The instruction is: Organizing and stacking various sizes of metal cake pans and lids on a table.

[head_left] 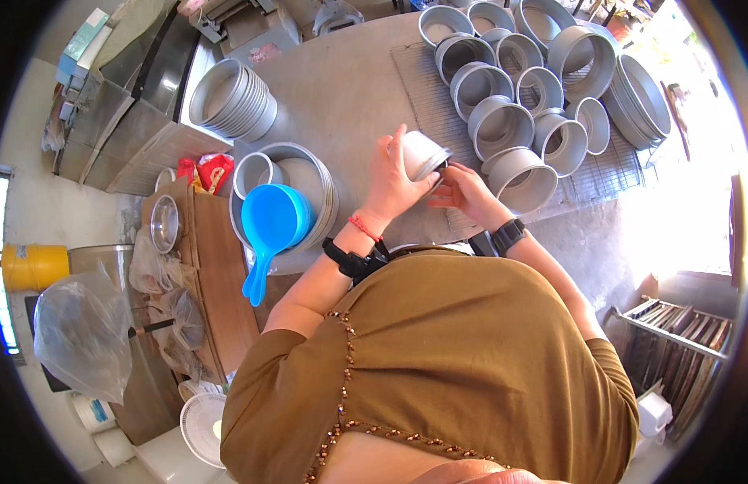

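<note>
My left hand is wrapped round a small, pale metal cake tin, held tilted above the table in front of me. The fingers of my right hand close in at the tin's lower right rim, where a small dark spot shows that I cannot make out. Left of my hands, a large round pan on the table holds a blue plastic dipper and a small ring-shaped tin. To the right, several round cake tins stand on a wire rack, the nearest one close to my right hand.
A stack of round pans stands at the table's far left, beside a steel cabinet. Red packets and a metal bowl sit on a wooden surface at left. A slatted rack stands low at right.
</note>
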Tool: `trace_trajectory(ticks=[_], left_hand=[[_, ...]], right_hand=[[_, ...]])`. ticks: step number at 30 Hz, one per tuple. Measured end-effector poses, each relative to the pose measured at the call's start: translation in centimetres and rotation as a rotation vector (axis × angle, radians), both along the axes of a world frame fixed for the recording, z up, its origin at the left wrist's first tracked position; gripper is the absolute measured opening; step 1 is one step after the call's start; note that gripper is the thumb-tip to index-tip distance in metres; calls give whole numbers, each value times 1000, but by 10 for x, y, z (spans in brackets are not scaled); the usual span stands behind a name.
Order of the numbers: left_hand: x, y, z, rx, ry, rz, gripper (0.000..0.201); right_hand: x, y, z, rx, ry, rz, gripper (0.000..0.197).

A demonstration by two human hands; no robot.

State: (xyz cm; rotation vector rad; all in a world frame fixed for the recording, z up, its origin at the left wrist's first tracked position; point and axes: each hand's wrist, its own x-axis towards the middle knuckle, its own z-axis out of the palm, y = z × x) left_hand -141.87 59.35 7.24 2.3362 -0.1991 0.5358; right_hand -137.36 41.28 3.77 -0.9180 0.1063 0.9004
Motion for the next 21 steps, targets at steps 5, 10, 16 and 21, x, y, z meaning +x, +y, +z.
trace_trajectory(ticks=[5,10,16,21], left_hand=[[2,31,-27,-250,102,207,80],[0,52,-43,-349,202,422,75],[-6,81,-76,-511,325,492,68],[-10,79,-100,-761,474,462,50]], right_hand=[[-4,18,20,-462,-191,-65,54],[16,8,22,-546,-522,140,28],[48,-3,63,-487,-545,121,21],[90,-1,74,-483,-644,167,28]])
